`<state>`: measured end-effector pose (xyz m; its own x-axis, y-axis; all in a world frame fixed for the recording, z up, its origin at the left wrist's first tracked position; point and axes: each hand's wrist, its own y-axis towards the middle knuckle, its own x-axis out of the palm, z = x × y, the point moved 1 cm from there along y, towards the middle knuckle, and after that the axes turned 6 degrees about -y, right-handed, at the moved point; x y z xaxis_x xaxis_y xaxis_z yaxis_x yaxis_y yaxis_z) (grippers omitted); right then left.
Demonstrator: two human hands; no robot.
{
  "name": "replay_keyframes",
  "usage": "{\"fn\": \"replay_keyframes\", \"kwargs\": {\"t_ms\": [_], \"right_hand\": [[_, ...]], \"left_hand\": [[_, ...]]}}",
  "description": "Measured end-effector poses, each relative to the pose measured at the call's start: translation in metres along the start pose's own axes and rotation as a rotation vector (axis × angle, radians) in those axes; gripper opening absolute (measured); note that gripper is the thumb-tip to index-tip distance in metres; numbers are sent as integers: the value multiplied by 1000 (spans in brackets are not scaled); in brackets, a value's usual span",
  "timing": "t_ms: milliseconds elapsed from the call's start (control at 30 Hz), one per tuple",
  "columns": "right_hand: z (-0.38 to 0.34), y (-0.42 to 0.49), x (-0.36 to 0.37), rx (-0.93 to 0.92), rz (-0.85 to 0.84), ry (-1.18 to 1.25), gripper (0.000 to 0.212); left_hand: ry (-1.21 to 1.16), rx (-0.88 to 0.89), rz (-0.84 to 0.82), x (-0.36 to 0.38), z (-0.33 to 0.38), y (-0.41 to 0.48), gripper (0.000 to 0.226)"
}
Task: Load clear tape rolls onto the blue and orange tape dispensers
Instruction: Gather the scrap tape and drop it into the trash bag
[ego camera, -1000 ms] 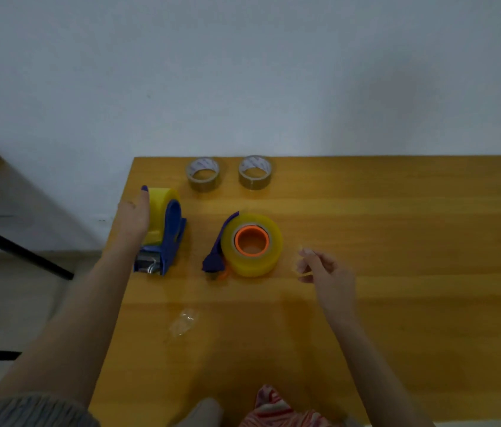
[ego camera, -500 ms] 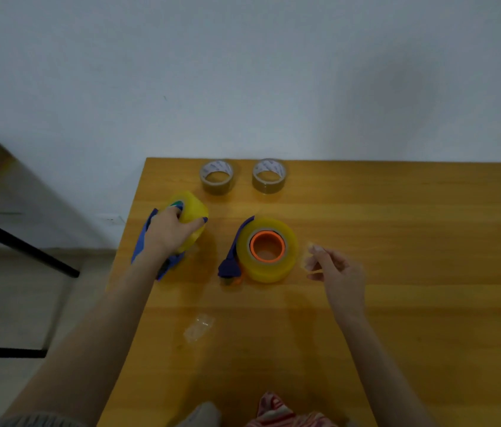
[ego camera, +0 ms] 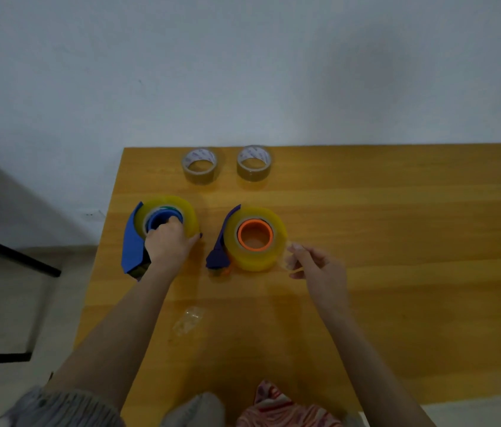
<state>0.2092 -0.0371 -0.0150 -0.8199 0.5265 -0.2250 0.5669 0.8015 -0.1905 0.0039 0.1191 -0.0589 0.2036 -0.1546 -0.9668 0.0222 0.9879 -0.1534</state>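
The blue dispenser [ego camera: 133,241] lies on its side at the table's left, a yellowish clear tape roll [ego camera: 186,212] around its blue hub. My left hand [ego camera: 169,243] grips that roll at its near edge, fingers curled into the hub. To the right lies the orange dispenser [ego camera: 217,255], with its purple handle and a clear tape roll [ego camera: 255,263] around the orange hub. My right hand [ego camera: 317,266] pinches the loose tape end [ego camera: 289,257] pulled off that roll's right side.
Two smaller clear tape rolls [ego camera: 200,166] [ego camera: 254,163] stand near the far edge of the wooden table [ego camera: 397,241]. A crumpled scrap of clear tape [ego camera: 189,318] lies between my forearms. The table's left edge runs close to the blue dispenser.
My left hand tipped the blue dispenser from upright onto its side and now holds its roll by the hub. My right hand stayed beside the orange dispenser's roll, still pinching the tape end.
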Motion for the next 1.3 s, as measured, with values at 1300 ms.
{"fn": "replay_keyframes", "kwargs": {"t_ms": [1300], "right_hand": [[-122, -11, -49, -154, -809, 53, 23]], "left_hand": [[-1431, 679, -476, -136, 69, -142, 20]]}}
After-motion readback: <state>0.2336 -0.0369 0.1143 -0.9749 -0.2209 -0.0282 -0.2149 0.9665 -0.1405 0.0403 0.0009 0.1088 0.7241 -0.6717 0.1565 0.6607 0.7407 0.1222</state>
